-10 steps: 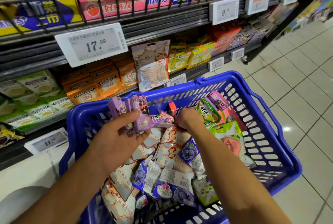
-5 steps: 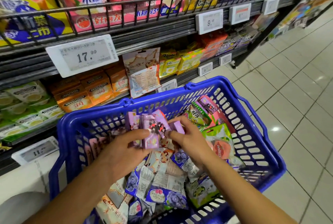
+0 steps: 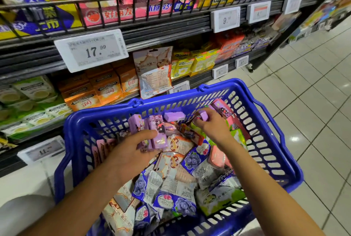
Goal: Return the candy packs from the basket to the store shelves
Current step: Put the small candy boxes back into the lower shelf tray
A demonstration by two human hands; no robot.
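Over the blue basket (image 3: pixel 275 159) I have both forearms reaching in from below; my left hand (image 3: pixel 131 152) sits palm-down with thumb and fingers curled round a fan of purple candy packs (image 3: pixel 152 133), lifted just above the pile; my right hand (image 3: pixel 210 127) reaches toward the far right corner, fingers pinching one small purple pack (image 3: pixel 204 115); another purple pack (image 3: pixel 173 116) lies between the hands by the far wall; the shelves (image 3: pixel 161 32) stand just beyond the basket, stocked with boxes.
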